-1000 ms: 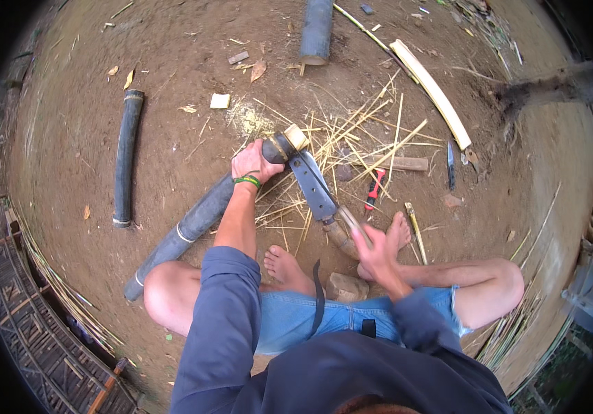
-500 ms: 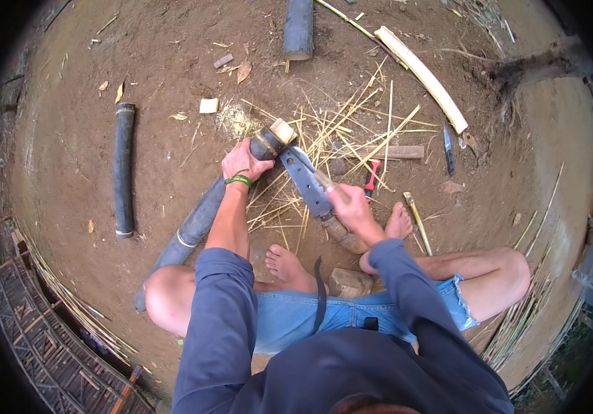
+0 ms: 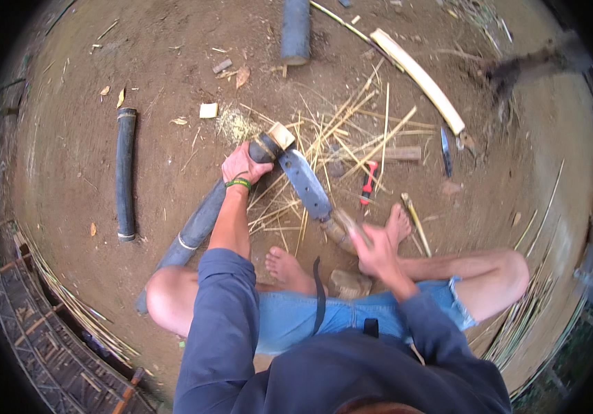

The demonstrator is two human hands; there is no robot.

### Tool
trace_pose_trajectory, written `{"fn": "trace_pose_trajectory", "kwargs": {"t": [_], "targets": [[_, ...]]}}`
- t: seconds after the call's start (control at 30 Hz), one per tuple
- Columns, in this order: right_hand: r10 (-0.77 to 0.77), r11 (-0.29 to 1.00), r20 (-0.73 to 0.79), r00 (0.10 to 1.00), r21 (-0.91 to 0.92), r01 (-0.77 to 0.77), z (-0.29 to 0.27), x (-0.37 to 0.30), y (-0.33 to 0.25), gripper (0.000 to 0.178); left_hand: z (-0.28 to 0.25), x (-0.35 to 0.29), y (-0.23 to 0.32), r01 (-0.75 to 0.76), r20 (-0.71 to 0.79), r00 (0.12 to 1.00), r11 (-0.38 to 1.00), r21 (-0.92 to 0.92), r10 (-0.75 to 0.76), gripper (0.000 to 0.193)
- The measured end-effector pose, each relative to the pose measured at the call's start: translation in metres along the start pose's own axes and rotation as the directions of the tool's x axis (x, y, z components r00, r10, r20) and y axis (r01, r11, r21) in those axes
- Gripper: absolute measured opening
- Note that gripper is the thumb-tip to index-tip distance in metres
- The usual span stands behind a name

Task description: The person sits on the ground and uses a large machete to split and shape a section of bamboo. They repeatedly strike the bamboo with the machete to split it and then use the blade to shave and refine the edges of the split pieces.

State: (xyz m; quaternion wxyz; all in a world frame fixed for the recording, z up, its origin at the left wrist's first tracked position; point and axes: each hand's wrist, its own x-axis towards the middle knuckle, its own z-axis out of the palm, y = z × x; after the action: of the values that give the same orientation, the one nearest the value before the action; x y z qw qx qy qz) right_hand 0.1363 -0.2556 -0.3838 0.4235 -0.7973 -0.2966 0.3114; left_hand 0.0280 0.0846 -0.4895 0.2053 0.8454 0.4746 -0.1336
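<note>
Over the last half second the right hand has drawn back: it was up beside the middle of the machete, and it is now at 4 o'clock from the centre of the view, near the right foot. It was similarly far back a second ago, so the motion looks like repeated strokes along the blade, with this the drawn-back end of one. Its fingers are wrapped around a slender handled tool; motion blurs it, and whether it is a file or a knife I cannot tell.

The left hand has barely shifted. It grips the dark bamboo pole from above, curled around it just behind the ringed end, which points toward 11 o'clock; the pole runs down to 8 o'clock, passing by the left knee. A pale wood piece shows at that end.

The machete lies between the hands, its far end at the pole's end and its handle toward 5 o'clock. Neither it nor the pole has visibly moved against the ground, so the work appears steadily braced, with only the right hand travelling. The split strips at 1 o'clock and the red-and-black tool toward 2 o'clock lie undisturbed.
</note>
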Motion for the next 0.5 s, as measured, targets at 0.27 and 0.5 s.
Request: {"fn": "trace_pose_trajectory", "kwargs": {"t": [0.27,0.5], "targets": [[-0.319,0.823,-0.286,0.903,-0.557,0.115,-0.019,-0.007,0.049,0.038,0.003,0.0,0.009,-0.046,-0.077,0.996,0.999,-0.009,0.045,0.081],[0.336,0.939,-0.041,0.941,0.089,-0.331,-0.028,0.027,-0.022,0.042,0.031,-0.024,0.018,-0.075,-0.331,0.94,0.996,0.042,0.084,0.081]]}}
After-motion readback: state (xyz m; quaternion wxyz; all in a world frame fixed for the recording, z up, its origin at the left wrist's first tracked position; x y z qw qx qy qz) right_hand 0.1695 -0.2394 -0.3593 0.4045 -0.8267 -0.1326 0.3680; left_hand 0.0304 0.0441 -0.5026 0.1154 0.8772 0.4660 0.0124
